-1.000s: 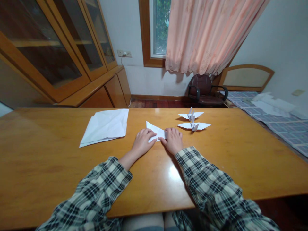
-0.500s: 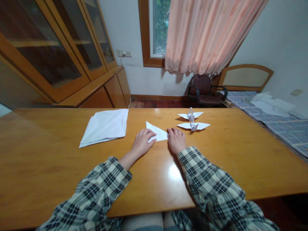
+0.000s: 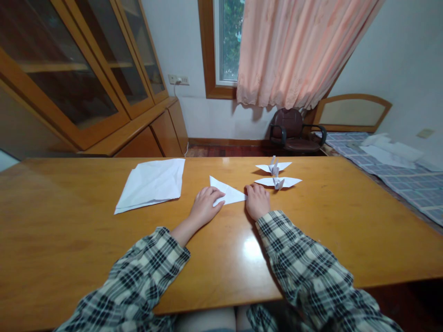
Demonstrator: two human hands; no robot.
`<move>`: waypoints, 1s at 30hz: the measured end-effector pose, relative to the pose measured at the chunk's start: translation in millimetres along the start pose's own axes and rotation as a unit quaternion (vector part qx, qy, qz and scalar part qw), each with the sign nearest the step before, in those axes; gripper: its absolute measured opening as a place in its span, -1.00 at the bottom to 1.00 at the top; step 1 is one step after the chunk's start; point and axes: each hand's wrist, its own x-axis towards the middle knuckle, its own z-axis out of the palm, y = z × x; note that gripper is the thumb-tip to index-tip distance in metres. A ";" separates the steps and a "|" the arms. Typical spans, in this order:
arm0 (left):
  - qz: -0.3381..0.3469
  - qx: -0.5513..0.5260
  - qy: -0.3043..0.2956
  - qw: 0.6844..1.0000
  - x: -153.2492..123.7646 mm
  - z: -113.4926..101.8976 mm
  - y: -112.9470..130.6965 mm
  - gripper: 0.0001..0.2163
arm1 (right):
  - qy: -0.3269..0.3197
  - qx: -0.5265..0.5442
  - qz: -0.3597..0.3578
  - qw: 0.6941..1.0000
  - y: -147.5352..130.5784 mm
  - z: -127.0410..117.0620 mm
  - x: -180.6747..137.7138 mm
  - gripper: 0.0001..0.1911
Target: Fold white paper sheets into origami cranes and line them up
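Note:
A small white sheet of folded paper (image 3: 231, 195) lies on the table, narrowing to a point on its right. My left hand (image 3: 206, 203) grips its left part, with thumb and fingers bent over the paper. At the right tip is my right hand (image 3: 258, 201), its fingers curled down and closed over the end of the paper. The very tip is hidden under those fingers. Two white paper cranes (image 3: 278, 183) with spread wings stand just beyond my right hand, one behind the other.
A stack of white paper sheets (image 3: 152, 184) lies on the wooden table (image 3: 86, 249) to the left. Past the table's far edge are a brown armchair (image 3: 292, 129), a glass-fronted cabinet (image 3: 138, 113) and a bed (image 3: 391, 161) with papers on it.
My right hand has slid slightly right along the folded paper toward its tip, so more of the paper's right end shows. My left hand has stayed in place.

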 end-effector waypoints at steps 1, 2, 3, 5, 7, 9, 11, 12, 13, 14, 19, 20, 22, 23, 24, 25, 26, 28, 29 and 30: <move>0.000 0.001 0.000 1.000 0.0 0.0 0.0 -0.78 | -0.001 0.001 -0.003 1.000 1.0 -1.2 1.4 -0.67; 0.001 0.002 -0.001 1.000 0.0 0.0 0.1 -0.78 | -0.001 0.005 -0.006 1.000 1.8 -2.5 2.6 -0.69; 0.002 0.003 -0.001 1.000 0.0 -0.2 0.3 -0.78 | 0.000 0.010 -0.008 1.000 2.1 -3.6 3.6 -0.70; 0.004 0.003 -0.003 1.000 0.1 -1.0 0.9 -0.77 | 0.002 0.022 -0.012 1.000 1.5 -5.2 4.6 -0.70; 0.004 0.001 -0.005 1.000 0.1 -2.2 1.7 -0.77 | 0.001 0.034 -0.021 0.999 -0.3 -5.5 4.3 -0.67; 0.002 -0.003 -0.008 1.000 0.1 -3.2 2.2 -0.77 | -0.002 0.045 -0.033 0.998 -2.2 -4.9 3.3 -0.67; 0.002 -0.009 -0.009 1.000 -0.1 -3.6 2.2 -0.76 | -0.001 0.055 -0.040 0.998 -3.3 -3.6 2.1 -0.68; 0.004 -0.012 -0.008 1.000 -0.1 -3.6 2.0 -0.77 | 0.001 0.060 -0.042 0.997 -3.5 -2.8 1.7 -0.68; 0.005 -0.014 -0.006 1.000 -0.2 -3.4 1.6 -0.77 | 0.004 0.065 -0.043 0.997 -3.4 -1.9 1.4 -0.67; 0.005 -0.016 -0.004 1.000 -0.2 -3.0 1.1 -0.77 | 0.006 0.071 -0.043 0.997 -3.1 -0.9 1.3 -0.67; -0.001 -0.026 0.014 1.000 -0.4 0.6 -3.0 -0.75 | 0.007 0.124 -0.041 0.991 -0.3 5.0 3.5 -0.73; -0.005 -0.030 0.021 0.999 -0.4 1.5 -4.1 -0.73 | 0.004 0.141 -0.045 0.989 0.3 6.1 4.4 -0.76; -0.011 -0.038 0.035 0.999 -0.4 3.5 -6.0 -0.66 | 0.000 0.177 -0.057 0.983 1.3 7.8 5.9 -0.82; -0.014 -0.042 0.042 0.998 -0.4 4.4 -6.7 -0.61 | -0.001 0.193 -0.063 0.979 1.6 8.4 6.5 -0.84; -0.016 -0.048 0.050 0.997 -0.3 5.1 -7.3 -0.54 | -0.001 0.209 -0.068 0.976 1.9 8.8 7.0 -0.84; -0.019 -0.055 0.060 0.997 -0.1 5.8 -7.6 -0.46 | 0.000 0.224 -0.070 0.972 1.9 9.0 7.2 -0.85; -0.025 -0.064 0.073 0.995 0.1 6.3 -7.8 -0.37 | 0.001 0.239 -0.072 0.968 1.9 9.1 7.4 -0.84; -0.047 -0.088 0.100 0.990 0.7 7.2 -7.9 -0.22 | 0.002 0.268 -0.076 0.960 1.5 9.2 7.4 -0.83; -0.059 -0.105 0.111 0.987 1.0 7.5 -8.0 -0.16 | 0.003 0.283 -0.078 0.956 1.2 9.3 7.3 -0.83; -0.070 -0.126 0.117 0.983 1.3 7.8 -8.2 -0.12 | 0.003 0.297 -0.080 0.951 0.8 9.2 7.3 -0.83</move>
